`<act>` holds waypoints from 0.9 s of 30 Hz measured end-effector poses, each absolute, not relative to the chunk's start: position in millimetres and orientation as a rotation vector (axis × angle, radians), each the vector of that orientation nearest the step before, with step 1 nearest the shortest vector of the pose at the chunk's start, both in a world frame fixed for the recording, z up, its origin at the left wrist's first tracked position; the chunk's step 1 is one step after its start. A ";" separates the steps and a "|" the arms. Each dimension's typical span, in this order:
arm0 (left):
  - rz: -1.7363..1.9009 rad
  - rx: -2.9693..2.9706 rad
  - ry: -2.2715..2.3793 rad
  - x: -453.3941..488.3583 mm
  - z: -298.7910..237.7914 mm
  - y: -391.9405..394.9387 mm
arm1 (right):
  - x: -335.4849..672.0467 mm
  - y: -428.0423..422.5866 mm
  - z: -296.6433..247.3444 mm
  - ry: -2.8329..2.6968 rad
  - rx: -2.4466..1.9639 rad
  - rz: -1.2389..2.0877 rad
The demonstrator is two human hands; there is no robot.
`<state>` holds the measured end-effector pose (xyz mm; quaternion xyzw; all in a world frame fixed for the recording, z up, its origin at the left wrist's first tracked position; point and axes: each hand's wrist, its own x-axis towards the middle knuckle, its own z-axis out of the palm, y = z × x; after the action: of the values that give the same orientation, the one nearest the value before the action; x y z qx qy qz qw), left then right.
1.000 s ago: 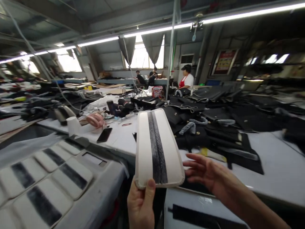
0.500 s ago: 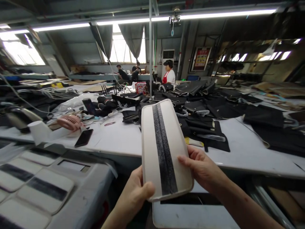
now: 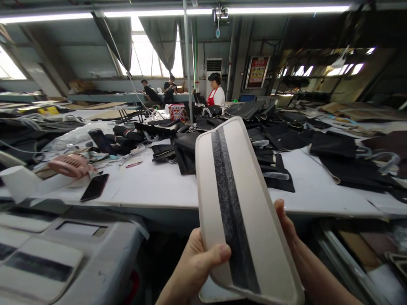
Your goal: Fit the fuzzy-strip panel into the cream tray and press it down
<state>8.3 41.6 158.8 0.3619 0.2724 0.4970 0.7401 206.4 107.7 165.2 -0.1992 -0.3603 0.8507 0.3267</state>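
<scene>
A cream padded panel with rounded corners and a dark grey strip down its length is held up in front of me, tilted. My left hand grips its lower left edge, the thumb pressed on the front face near the strip. Against the right edge rests my right hand, its fingers partly hidden behind the panel. At the lower left, similar cream panels with dark strips lie on a grey surface.
A white table crosses ahead, bearing black bag pieces, a phone, a pink fan and a white cup-like roll. A metal pole rises behind. Several people sit or stand farther back, one wearing a red apron.
The panel has come closer and tilted, its lower end shifting right. My right thumb has left its front face for the edge. The view has turned slightly right.
</scene>
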 end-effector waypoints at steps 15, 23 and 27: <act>1.096 0.714 0.539 37.1 148.8 34.8 | 220.3 120.0 194.8 -0.986 -0.772 1.997; 1.305 0.692 0.587 23.5 154.9 46.8 | 229.9 119.9 211.9 -1.238 -0.829 1.795; 1.162 0.743 0.554 27.4 158.6 51.8 | 224.0 112.8 209.0 -1.212 -0.759 1.954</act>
<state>27.4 51.8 158.6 0.3381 0.2520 0.5291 0.7364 224.0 112.8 209.0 -0.2934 -0.4685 0.7551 0.3524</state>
